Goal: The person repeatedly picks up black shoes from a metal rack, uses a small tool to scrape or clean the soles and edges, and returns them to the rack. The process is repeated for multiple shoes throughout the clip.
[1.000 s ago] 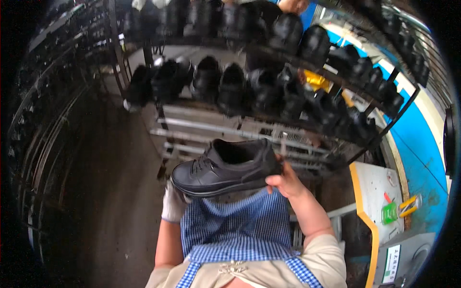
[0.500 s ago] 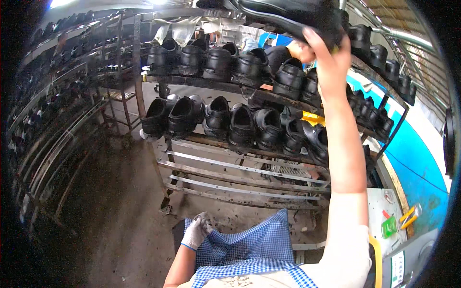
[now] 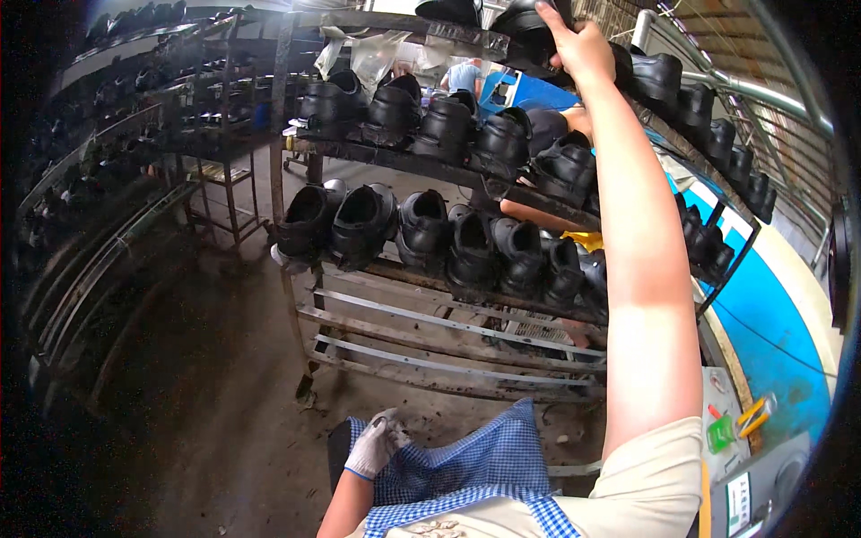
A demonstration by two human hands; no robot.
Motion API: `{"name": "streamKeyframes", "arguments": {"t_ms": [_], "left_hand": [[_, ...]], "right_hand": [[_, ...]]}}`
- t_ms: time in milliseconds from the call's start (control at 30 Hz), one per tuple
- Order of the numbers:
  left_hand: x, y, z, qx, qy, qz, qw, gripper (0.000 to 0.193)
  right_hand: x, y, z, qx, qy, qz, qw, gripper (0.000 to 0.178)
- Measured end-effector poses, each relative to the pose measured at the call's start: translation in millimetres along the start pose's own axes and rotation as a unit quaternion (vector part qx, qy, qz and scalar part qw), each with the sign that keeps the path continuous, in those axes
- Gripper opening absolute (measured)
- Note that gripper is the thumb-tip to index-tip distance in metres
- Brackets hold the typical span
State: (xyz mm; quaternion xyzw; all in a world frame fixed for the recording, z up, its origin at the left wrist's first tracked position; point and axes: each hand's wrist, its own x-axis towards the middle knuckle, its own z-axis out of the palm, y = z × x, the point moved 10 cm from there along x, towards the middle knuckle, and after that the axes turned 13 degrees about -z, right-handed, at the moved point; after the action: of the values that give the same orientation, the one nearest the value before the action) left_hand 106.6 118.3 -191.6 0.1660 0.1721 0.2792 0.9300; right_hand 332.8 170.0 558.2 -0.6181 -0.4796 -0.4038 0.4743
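Note:
High up, my bare right hand grips a black shoe at the level of the rack's top shelf. Another black shoe stands to its left on that shelf. Low down, my left hand, in a white knit glove, rests over the blue checked apron. Its fingers are curled in; what they hold, if anything, is hidden. Below the top shelf, black shoes line the middle shelf, and more black shoes line the one beneath, openings showing.
Bare metal rails run along the rack's lower part. Other dark racks with shoes stand at left. More shoes sit along the right. A green bottle stands on a bench at lower right. Behind the rack, a person is partly visible.
My right hand has carried the shoe away from me to the rack's top shelf. The left hand stays low by the apron. The whole view has shifted slightly.

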Motion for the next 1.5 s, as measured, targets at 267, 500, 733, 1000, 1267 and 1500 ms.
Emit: {"name": "streamKeyframes", "arguments": {"t_ms": [267,500,733,1000,1267,1500], "left_hand": [[4.2,4.4,-2.7,0.023,-0.011,-0.017,1.000,0.061],[16.2,0.6,-4.1,0.001,-0.037,-0.037,0.999,0.064],[8.9,4.9,7.8,0.018,-0.006,-0.041,0.999,0.063],[7.0,10.8,2.9,-0.017,-0.056,-0.006,0.998,0.057],[-31.2,73.6,62.2,-0.040,-0.049,0.140,0.988,0.094],[-35.0,120.1,41.2,0.146,0.152,0.210,0.955,0.061]], "right_hand": [[21.7,-53.6,6.0,0.069,0.148,-0.241,0.957,0.042],[43.9,-126.1,77.8,0.070,0.048,-0.297,0.951,0.046],[16.5,-142.9,63.4,0.114,-0.048,-0.279,0.952,0.045],[-180.1,-148.0,-42.9,0.278,0.017,-0.485,0.829,0.032],[-396.7,-63.9,-45.4,0.522,-0.319,-0.281,0.739,0.033],[-564.7,-22.4,-41.4,0.510,-0.499,-0.218,0.666,0.024]]}}
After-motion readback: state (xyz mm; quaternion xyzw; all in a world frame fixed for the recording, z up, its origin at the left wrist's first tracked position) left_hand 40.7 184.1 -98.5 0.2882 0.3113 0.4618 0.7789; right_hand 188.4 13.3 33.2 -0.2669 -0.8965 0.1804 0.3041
